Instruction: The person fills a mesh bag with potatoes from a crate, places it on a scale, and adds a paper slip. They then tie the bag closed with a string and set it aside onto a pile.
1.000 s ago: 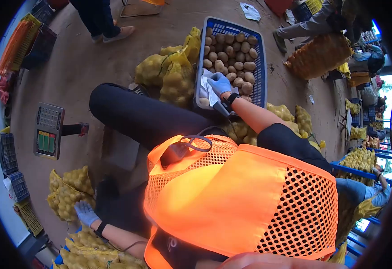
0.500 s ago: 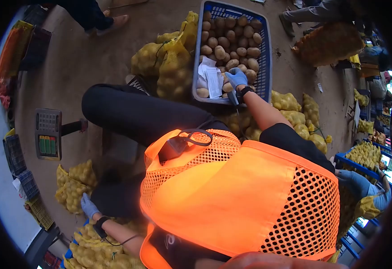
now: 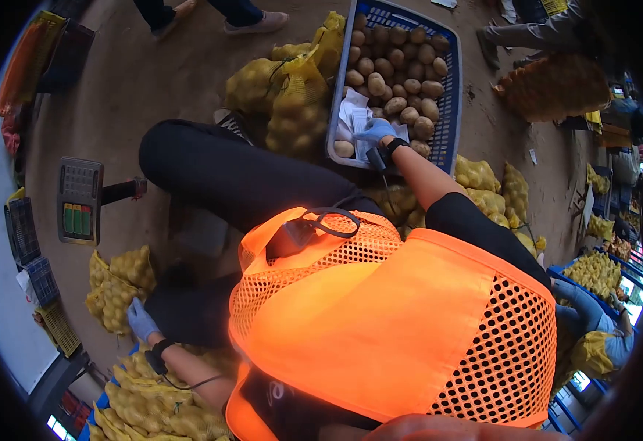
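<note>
My right hand [image 3: 375, 132], in a blue glove, is over white paper slips [image 3: 352, 114] at the near end of a blue plastic crate [image 3: 450, 95]. Its fingers look closed on the slips, though the fingertips are partly hidden. Brown potatoes [image 3: 395, 66] fill much of the crate. Lower left, my left hand [image 3: 143, 321], also gloved, has its fingers stretched out against the side of a yellow net bag of potatoes [image 3: 119, 287]. A dark band with a cabled device is on each wrist.
A scale display [image 3: 80, 200] stands on a post at left. Filled yellow net bags [image 3: 295, 110] stand beside the crate, and more bags [image 3: 159, 397] lie lower left. A large red-brown sack [image 3: 553, 87] lies upper right. Other people's legs [image 3: 255, 18] show at the top.
My right hand has moved from beside the potatoes onto the paper slips, which now spread on both sides of it. The view has shifted slightly. My left hand stays by the net bag.
</note>
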